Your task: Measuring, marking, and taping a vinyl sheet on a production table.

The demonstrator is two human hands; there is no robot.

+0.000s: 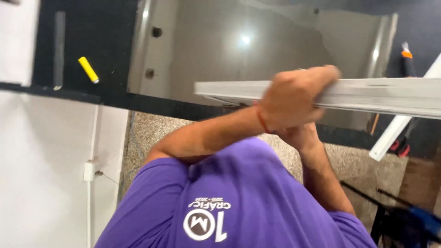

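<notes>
Left hand clenched around white metal profile, which sticks out both sides of fist. Right hand just beneath, mostly hidden; grip impossible to tell.

The scene is moderately bright and evenly lit, with soft indoor light and no hard shadows. A round glare spot sits on the glossy grey panel, the reflection of a lamp, and pale streaks of shine run down its metal edges. The raised hand and the white profile bar are smeared by motion blur. The dark tool at the lower right corner is badly blurred. The white wall looks slightly washed out.
</notes>
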